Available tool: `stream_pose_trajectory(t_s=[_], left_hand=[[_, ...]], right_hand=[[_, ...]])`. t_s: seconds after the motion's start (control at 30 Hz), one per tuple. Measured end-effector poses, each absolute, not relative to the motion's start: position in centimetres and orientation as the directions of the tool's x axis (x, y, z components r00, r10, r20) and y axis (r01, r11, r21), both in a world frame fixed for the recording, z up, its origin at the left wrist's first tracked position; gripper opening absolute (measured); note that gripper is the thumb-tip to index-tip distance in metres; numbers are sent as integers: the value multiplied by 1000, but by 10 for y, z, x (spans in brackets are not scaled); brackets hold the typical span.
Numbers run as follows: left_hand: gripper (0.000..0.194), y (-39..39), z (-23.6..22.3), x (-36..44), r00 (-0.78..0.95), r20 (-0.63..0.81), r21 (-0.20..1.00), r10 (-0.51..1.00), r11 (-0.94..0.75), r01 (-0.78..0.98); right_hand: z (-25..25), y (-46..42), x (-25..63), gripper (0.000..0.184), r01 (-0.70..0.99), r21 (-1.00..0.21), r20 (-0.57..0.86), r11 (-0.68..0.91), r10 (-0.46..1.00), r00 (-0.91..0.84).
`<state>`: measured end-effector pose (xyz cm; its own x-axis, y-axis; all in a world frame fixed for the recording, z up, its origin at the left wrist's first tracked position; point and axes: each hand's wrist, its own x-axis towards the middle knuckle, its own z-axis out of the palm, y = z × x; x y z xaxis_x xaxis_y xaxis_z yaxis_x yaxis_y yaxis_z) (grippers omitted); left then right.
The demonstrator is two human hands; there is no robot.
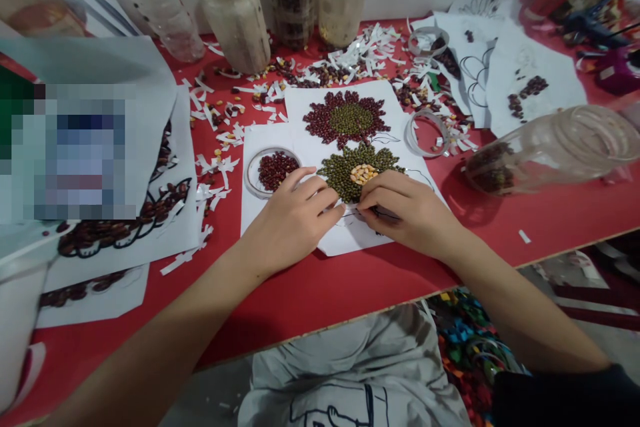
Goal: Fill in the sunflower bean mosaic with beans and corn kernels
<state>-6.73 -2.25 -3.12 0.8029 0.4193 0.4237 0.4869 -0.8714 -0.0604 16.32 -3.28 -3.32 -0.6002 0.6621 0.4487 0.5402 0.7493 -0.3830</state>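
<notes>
A white sheet on the red table bears two flowers made of beans. The upper bean flower has dark red petals and a green middle. Lower down, the green bean flower has a pale yellow kernel center. My left hand rests on the sheet with fingers apart, between a round lid of red beans and the green flower. At that flower's lower edge, my right hand has its fingertips pinched together. Whatever lies between them is too small or hidden to name.
Glass jars stand along the wall. Paper shreds and loose beans litter the table behind the sheet. A jar lies on its side at right, near a clear ring. Papers with beans are stacked at left.
</notes>
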Motion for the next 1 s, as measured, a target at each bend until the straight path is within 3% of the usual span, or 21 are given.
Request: stream_pose_trajectory(t_s=[0.5, 1.0], left_hand=[[23, -20, -33, -69, 818, 425, -131, 389, -867, 480], [25, -21, -37, -66, 795, 424, -62, 434, -862, 504]], right_hand=[[-34, -32, 164, 10, 543, -367, 440, 755, 655, -614], [-29, -34, 167, 10, 572, -454, 370, 683, 729, -577]])
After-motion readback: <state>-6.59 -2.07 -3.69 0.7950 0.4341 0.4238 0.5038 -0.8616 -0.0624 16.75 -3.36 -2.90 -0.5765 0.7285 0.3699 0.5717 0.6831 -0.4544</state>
